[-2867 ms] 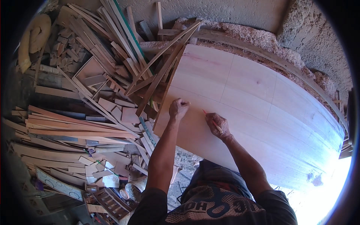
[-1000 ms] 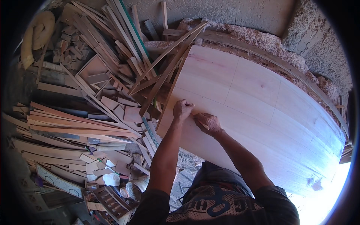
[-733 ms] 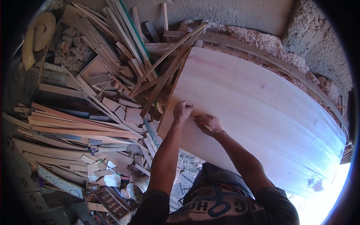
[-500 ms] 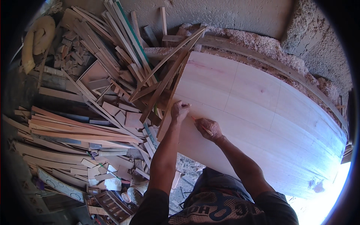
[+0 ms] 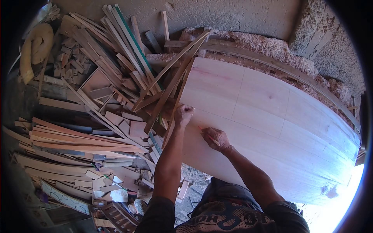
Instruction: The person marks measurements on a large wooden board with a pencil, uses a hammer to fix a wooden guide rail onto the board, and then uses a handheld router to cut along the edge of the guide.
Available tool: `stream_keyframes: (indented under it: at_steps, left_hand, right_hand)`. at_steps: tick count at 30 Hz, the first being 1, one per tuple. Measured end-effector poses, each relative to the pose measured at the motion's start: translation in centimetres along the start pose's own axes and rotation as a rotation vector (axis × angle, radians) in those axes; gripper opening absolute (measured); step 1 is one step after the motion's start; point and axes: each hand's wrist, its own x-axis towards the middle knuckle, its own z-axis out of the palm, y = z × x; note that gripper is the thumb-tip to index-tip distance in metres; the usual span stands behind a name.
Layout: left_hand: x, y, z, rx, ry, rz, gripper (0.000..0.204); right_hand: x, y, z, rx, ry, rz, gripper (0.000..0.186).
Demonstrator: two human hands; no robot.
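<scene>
The large pale wooden panel [image 5: 266, 110] lies before me with thin lines drawn across it. My left hand [image 5: 183, 115] is closed in a pinch on the panel near its left edge; whatever is at its fingertips is too small to make out. Lower and to the right, my right hand [image 5: 218, 136] is closed on a thin pencil [image 5: 201, 129] with a red point, held just over or on the panel, pointing up and left toward my left hand.
Heaped wood strips [image 5: 85, 139] and offcuts fill the left side, with long leaning battens [image 5: 138, 37] behind. A yellow coiled roll [image 5: 35, 50] sits at upper left. A curved rail [image 5: 266, 62] and wood shavings line the rough wall [image 5: 241, 15] behind the panel.
The panel sits slightly lower and further left in view. Relative to it, my left hand has moved slightly away from me and my right hand slightly rightward, so the two are farther apart.
</scene>
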Motion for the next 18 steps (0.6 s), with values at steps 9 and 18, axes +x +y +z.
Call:
stream_keyframes:
  at_steps: [9,18]
  left_hand:
    - [0.3,0.1,0.3,0.017,-0.037,-0.037,0.013]
    - [1.7,-0.8,-0.5,0.060,-0.133,-0.157,0.014]
  right_hand:
    - [-0.2,0.4,0.0,-0.021,-0.014,0.012,0.021]
    - [1.2,0.4,0.6,0.021,-0.025,-0.013,0.019]
